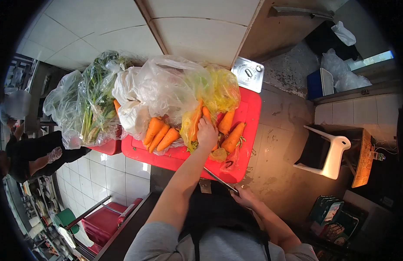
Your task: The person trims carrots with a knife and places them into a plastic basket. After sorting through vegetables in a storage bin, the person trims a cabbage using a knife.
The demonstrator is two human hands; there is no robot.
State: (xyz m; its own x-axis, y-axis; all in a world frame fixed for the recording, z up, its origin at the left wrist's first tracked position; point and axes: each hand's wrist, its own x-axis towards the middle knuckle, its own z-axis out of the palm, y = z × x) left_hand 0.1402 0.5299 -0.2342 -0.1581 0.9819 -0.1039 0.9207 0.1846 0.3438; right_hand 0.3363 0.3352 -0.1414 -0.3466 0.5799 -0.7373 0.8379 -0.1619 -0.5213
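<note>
My left hand (206, 134) is closed around a carrot (206, 113) beside a translucent yellow plastic bag (227, 90). My right hand (245, 196) grips a long, thin knife (219, 179) low at the front edge of the red lid-like surface (249, 117), its blade pointing up and left. Loose orange carrots (234, 138) lie to the right of my left hand. Another group of carrots (159, 134) rests to its left, partly on clear plastic. What sits under my left palm is hidden.
Behind the carrots are a white plastic bag (164, 78) and a clear bag of green onions (90, 104). A metal lid (248, 74) stands by the wall. A white chair (329, 152) is at right; a co-worker in dark clothes (45, 154) is at left.
</note>
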